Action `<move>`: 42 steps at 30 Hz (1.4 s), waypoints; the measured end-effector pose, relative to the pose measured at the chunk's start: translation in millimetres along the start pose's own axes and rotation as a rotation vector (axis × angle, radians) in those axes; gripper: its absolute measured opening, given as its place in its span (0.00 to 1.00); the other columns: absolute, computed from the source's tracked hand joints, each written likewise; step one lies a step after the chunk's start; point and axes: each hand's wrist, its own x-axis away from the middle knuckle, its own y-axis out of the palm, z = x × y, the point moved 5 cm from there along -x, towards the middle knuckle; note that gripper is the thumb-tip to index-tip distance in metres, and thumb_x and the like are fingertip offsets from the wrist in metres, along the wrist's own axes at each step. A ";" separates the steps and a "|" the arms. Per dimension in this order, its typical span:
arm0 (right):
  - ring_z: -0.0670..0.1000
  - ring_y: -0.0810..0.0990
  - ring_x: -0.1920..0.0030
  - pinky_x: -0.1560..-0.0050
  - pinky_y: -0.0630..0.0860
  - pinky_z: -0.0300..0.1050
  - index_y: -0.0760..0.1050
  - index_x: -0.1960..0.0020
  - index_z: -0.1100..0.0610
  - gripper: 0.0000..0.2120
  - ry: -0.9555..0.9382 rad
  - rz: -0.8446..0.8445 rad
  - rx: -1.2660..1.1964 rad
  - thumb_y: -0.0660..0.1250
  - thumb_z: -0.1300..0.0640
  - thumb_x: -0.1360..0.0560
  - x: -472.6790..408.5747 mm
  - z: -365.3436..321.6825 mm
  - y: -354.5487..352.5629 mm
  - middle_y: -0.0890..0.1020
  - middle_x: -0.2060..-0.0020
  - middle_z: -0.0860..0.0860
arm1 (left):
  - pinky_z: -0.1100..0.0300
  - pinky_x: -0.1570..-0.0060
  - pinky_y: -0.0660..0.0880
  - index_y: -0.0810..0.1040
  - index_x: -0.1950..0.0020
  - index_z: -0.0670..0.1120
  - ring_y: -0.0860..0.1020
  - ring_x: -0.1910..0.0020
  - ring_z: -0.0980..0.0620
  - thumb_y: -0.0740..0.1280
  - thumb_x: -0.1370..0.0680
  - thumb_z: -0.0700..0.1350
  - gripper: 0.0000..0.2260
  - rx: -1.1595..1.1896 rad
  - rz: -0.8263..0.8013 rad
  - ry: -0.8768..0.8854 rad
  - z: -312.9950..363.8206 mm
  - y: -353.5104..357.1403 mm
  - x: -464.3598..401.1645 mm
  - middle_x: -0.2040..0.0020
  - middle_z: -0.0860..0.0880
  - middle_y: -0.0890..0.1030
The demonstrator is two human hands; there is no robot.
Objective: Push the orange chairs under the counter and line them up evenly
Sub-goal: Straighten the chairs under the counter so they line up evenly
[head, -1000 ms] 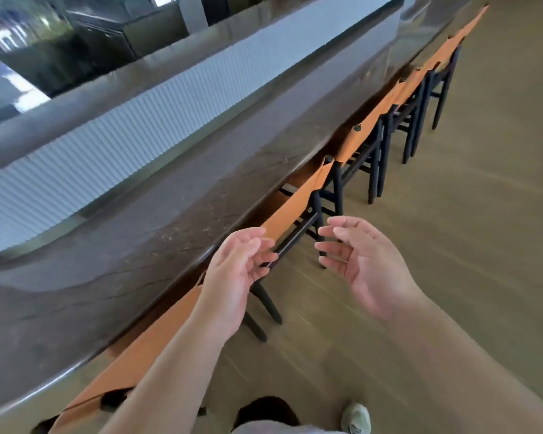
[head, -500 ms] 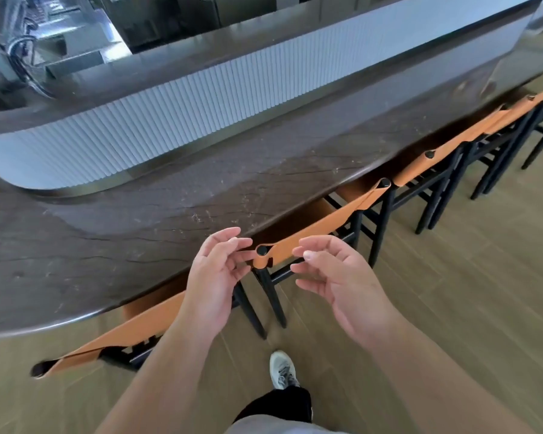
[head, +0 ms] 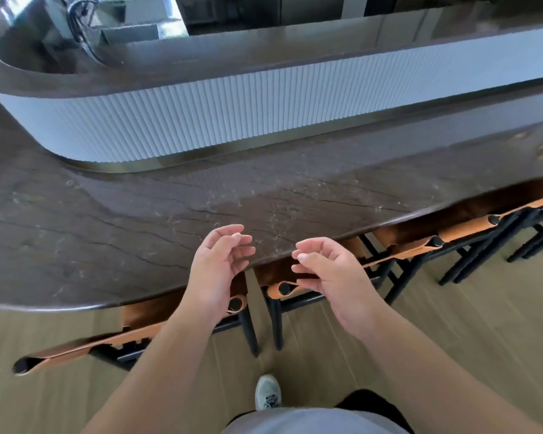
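Note:
Orange chairs with black frames stand in a row, their seats tucked under the dark stone counter (head: pixel 138 220). The left chair (head: pixel 85 347) has its orange backrest running out to the lower left. The middle chair (head: pixel 287 289) sits just right of it, a narrow gap between their black posts. More chairs (head: pixel 420 247) continue to the right. My left hand (head: pixel 217 270) hovers over the left chair's right post, fingers loosely curled, holding nothing. My right hand (head: pixel 329 277) hangs over the middle chair's backrest, also loose and empty.
A white ribbed panel (head: pixel 264 117) rises behind the counter, with a higher dark ledge above it. The floor (head: pixel 452 339) is light wood. My shoe (head: pixel 267 391) points at the gap between the two nearest chairs.
My view has swung left from along the chair row to face the counter. Both hands stayed raised and empty, now over the tops of the two nearest chairs.

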 end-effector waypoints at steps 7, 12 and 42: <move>0.40 0.81 0.54 0.53 0.79 0.39 0.78 0.49 0.43 0.09 -0.070 -0.197 0.366 0.67 0.50 0.29 -47.7 16.6 15.0 0.82 0.54 0.39 | 0.56 0.53 0.74 0.82 0.48 0.50 0.83 0.56 0.53 0.63 0.21 0.41 0.09 0.047 0.259 0.019 -19.0 -25.0 1.1 0.54 0.50 0.85; 0.37 0.78 0.54 0.61 0.72 0.27 0.76 0.48 0.42 0.08 -0.127 -0.374 0.605 0.68 0.55 0.24 -74.7 22.1 9.3 0.80 0.51 0.40 | 0.57 0.54 0.74 0.81 0.48 0.50 0.83 0.56 0.53 0.64 0.20 0.41 0.08 0.049 0.404 0.017 -31.4 -20.6 14.9 0.54 0.51 0.86; 0.55 0.75 0.45 0.59 0.67 0.46 0.67 0.32 0.53 0.21 -0.451 -0.586 1.648 0.64 0.62 0.23 -110.9 139.5 29.9 0.73 0.41 0.53 | 0.52 0.27 0.61 0.64 0.23 0.51 0.61 0.23 0.49 0.60 0.19 0.55 0.25 -1.589 -0.295 0.284 -141.2 -70.6 -41.4 0.22 0.50 0.64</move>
